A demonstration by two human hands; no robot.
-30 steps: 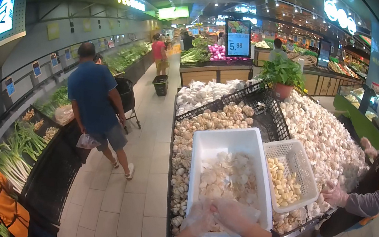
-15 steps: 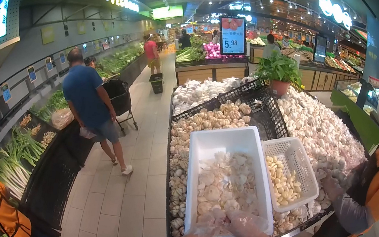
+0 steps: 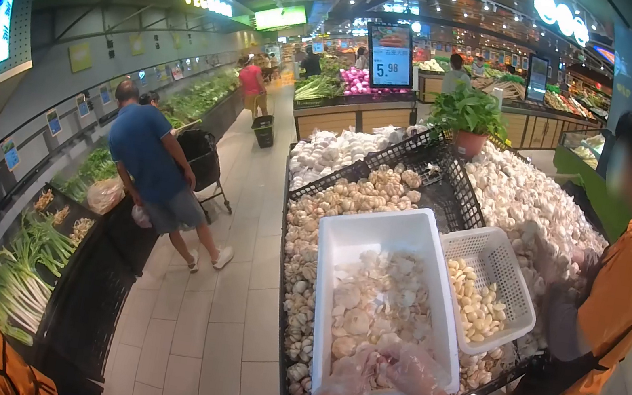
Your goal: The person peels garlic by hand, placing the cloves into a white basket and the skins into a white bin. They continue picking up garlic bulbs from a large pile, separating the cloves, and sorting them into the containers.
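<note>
Both of my hands wear clear plastic gloves and meet over the near end of a white foam box. My left hand and my right hand are closed, fingertips together, on a small piece of garlic that the fingers mostly cover. A dark band circles my right wrist. Inside the box lie loose papery garlic skins and several garlic bulbs. Against its right side stands a white perforated basket holding peeled garlic cloves.
Garlic bulbs surround the box within black crates. A potted plant stands behind. At right, a co-worker in orange reaches over heaped garlic. Left, a person in blue stands by a cart.
My hands have shifted slightly up, their fingertips still together. The co-worker at right has turned and drawn their arms back. The person in blue has stepped slightly right.
</note>
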